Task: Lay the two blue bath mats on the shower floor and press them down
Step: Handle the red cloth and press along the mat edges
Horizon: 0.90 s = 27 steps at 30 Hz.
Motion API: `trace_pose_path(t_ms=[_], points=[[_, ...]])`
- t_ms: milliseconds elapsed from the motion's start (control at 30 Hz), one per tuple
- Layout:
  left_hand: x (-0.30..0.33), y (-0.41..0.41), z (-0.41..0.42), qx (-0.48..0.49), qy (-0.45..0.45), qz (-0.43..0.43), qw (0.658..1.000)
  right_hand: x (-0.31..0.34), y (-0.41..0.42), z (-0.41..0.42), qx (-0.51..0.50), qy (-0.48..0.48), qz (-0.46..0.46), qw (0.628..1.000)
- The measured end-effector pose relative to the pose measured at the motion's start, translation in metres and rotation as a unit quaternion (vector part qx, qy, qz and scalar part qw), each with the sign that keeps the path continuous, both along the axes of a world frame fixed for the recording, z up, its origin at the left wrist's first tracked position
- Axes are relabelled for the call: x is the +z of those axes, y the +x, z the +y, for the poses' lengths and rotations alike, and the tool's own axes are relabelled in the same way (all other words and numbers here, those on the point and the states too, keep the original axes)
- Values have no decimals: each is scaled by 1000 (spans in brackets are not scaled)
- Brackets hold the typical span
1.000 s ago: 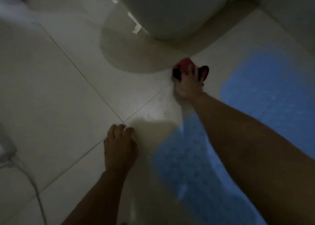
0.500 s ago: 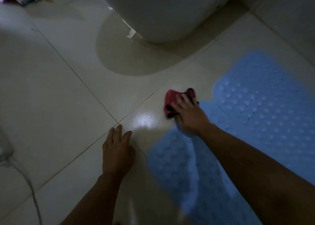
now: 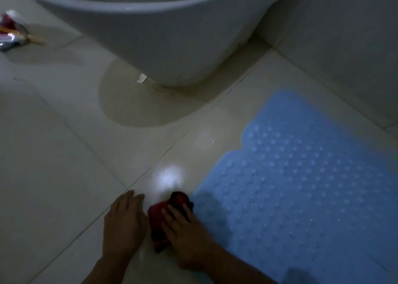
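Both hands low on the tiled floor, the right one pressing a red cloth beside a blue bath mat.

The left hand (image 3: 123,225) lies flat on the tile floor (image 3: 53,176), fingers together, gripping nothing. Just beside it, the right hand (image 3: 185,238) rests palm-down on a crumpled red cloth (image 3: 160,219), fingers spread over it rather than closed around it. The cloth touches the near left edge of the blue bath mat (image 3: 301,187), which lies flat on the floor's right side, its far end near the wall. A white toilet base (image 3: 161,36) stands at the floor's far edge. Some wrappers (image 3: 13,32) lie at the far left corner.
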<state>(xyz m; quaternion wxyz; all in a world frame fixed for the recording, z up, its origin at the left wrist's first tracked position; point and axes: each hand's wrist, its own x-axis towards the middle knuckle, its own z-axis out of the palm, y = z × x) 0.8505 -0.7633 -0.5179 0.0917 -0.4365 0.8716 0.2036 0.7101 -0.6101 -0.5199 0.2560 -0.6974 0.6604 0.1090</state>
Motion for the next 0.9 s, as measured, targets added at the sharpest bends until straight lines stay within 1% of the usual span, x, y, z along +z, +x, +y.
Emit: trace_pose_path(t_ms=[67, 133, 233, 333, 433, 533, 633, 733, 800, 900], points=[[-3, -4, -5, 5, -5, -3, 1000, 0, -29, 0, -5, -6, 26, 1000], [-6, -11, -6, 3, -19, 2, 1000, 5, -59, -6, -70, 3, 57, 996], [-12, -33, -4, -22, -43, 30, 998, 4, -100, -23, -178, 28, 77, 981], [-19, -73, -1, -70, -46, 59, 995, 3, -148, -50, -271, -3, 102, 957], [-24, -121, 3, -119, -52, 95, 987, 4, -195, -77, -336, 3, 112, 935], [-27, -170, 3, -143, -63, 128, 979, 9, -238, -105, -388, -11, 107, 915], [-35, -197, 0, -128, -64, 136, 980, 9, -282, -130, -418, -1, 89, 904], [-42, -197, -2, -135, -70, 124, 981, 6, -309, -141, -418, 8, 73, 906], [-44, -193, -4, -160, -75, 107, 978, 6, -308, -136, -411, 8, 71, 909], [-42, -191, -7, -177, -75, 84, 978, 6, -278, -113, -400, 8, 74, 913]])
